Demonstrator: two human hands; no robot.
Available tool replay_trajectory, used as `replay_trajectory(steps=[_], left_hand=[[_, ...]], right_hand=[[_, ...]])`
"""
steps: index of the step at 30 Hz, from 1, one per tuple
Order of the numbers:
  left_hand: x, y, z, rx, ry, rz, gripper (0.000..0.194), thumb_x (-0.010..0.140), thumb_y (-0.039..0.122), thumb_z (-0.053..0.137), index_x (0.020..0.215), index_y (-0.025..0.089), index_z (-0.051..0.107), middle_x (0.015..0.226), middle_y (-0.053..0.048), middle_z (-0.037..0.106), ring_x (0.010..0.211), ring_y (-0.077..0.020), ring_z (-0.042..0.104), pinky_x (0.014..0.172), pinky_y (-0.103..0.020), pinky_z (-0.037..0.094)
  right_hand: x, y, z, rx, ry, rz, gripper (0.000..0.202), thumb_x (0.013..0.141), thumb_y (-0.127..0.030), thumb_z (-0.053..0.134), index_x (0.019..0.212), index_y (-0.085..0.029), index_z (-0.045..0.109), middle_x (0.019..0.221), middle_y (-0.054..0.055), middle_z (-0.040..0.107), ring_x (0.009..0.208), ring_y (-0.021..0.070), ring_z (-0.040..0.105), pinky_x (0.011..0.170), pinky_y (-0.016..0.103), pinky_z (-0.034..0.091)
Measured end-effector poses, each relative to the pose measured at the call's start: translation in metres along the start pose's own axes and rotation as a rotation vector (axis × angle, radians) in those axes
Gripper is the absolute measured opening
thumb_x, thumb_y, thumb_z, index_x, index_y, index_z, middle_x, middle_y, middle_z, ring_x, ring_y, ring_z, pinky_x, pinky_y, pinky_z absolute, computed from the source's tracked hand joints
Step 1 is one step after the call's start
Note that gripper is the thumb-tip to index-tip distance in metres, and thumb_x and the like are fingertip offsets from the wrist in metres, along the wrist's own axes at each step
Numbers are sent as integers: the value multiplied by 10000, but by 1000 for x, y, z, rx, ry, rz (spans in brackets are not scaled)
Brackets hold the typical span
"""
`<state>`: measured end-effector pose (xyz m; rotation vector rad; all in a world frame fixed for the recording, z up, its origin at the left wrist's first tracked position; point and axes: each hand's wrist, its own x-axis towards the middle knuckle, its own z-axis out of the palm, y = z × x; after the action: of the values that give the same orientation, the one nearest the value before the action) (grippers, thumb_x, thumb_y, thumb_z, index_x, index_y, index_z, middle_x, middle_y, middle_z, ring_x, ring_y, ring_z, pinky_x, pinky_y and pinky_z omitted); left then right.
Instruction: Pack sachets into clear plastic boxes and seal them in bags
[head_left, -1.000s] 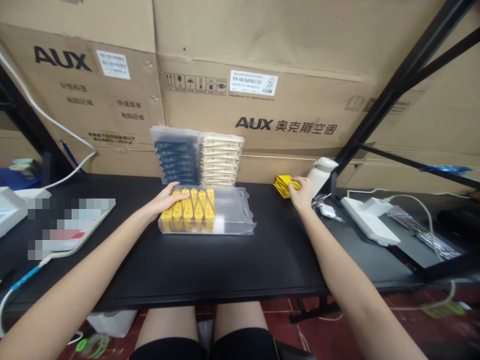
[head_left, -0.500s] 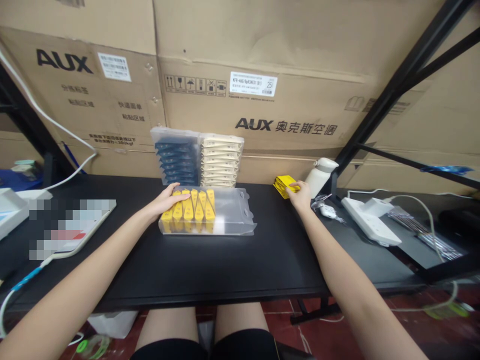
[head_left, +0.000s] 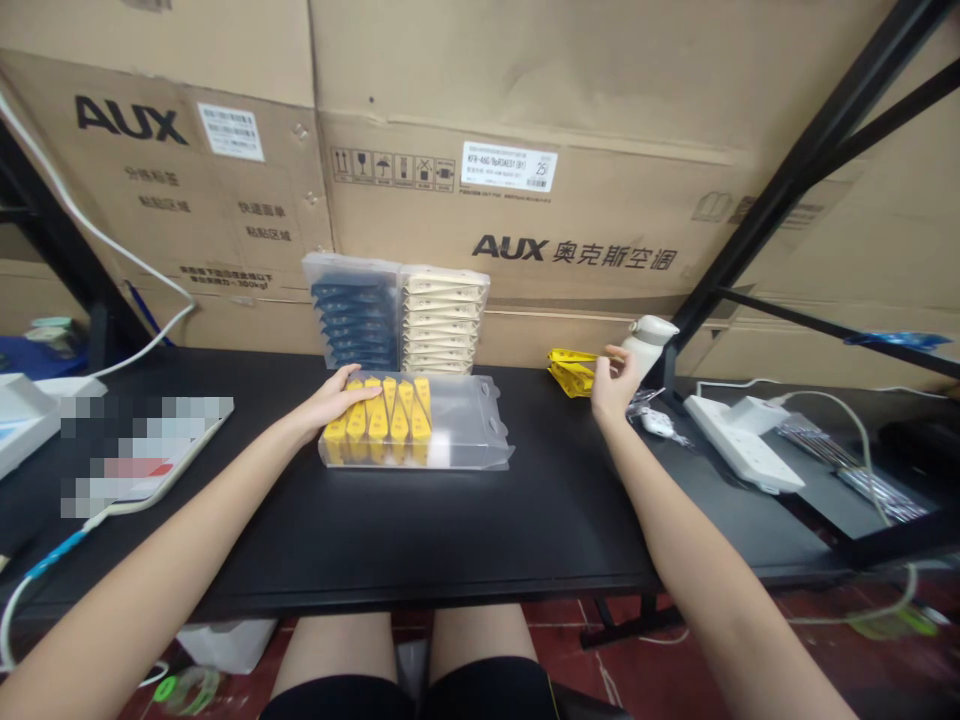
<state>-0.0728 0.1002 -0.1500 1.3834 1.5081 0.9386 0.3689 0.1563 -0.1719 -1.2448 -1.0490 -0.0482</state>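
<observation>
Right hand [head_left: 613, 385] opened beside yellow packets [head_left: 571, 374].

Clear glossy plastic case [head_left: 469, 425]; matt black tabletop [head_left: 480, 530]; brown cardboard [head_left: 585, 90].

Before you, a clear plastic box [head_left: 469, 420] lies on the black surface [head_left: 450, 540], yellow packets [head_left: 378, 425] lined up leftward inside; a yellow bundle [head_left: 571, 375] sits apart, rightward.

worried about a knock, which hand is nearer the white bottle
Right. The right hand is just in front of the bottle; the left hand is far left, on the clear box.
</observation>
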Motion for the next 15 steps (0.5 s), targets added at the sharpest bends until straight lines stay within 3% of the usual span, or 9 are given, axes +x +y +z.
replay_trajectory(steps=[2, 4, 7, 10, 15], left_hand=[[0, 0, 0, 6, 2, -1, 896, 706, 470, 738, 1453, 175, 342, 1410, -173, 499, 1187, -294, 583, 912, -310, 521], [0, 1, 0, 5, 2, 2, 896, 710, 461, 738, 1456, 166, 337, 1404, -178, 505, 1189, -296, 581, 908, -313, 524], [0, 2, 0, -4, -6, 4, 888, 722, 443, 734, 1458, 157, 329, 1406, -185, 502, 1196, -297, 575, 911, -319, 524], [-2, 3, 1, -19, -2, -7, 875, 715, 435, 743, 1449, 169, 347, 1385, -178, 524, 1176, -298, 591, 915, -334, 525], [-4, 4, 1, -29, 24, 0, 872, 686, 434, 768, 1428, 177, 389, 1332, -166, 574, 1142, -310, 612, 899, -343, 538]], right_hand=[[-1, -10, 3, 188, -140, 161, 214, 708, -280, 458, 865, -177, 561, 993, 91, 627, 817, 197, 606, 780, 398, 528], [-2, -19, 4, 374, -391, 329, 171, 656, -245, 482, 790, -185, 570, 1005, 85, 656, 859, 209, 614, 762, 394, 538], [-5, -29, 1, 542, -765, 497, 252, 580, -160, 557, 824, -195, 613, 1094, 67, 682, 970, 215, 620, 815, 372, 527], [-6, -30, -6, 595, -1010, 548, 367, 577, -123, 628, 934, -210, 632, 1229, 71, 645, 1037, 202, 622, 893, 357, 493], [-4, -22, -13, 617, -1199, 501, 416, 611, -94, 678, 1003, -224, 628, 1280, 77, 618, 1106, 199, 611, 960, 357, 448]])
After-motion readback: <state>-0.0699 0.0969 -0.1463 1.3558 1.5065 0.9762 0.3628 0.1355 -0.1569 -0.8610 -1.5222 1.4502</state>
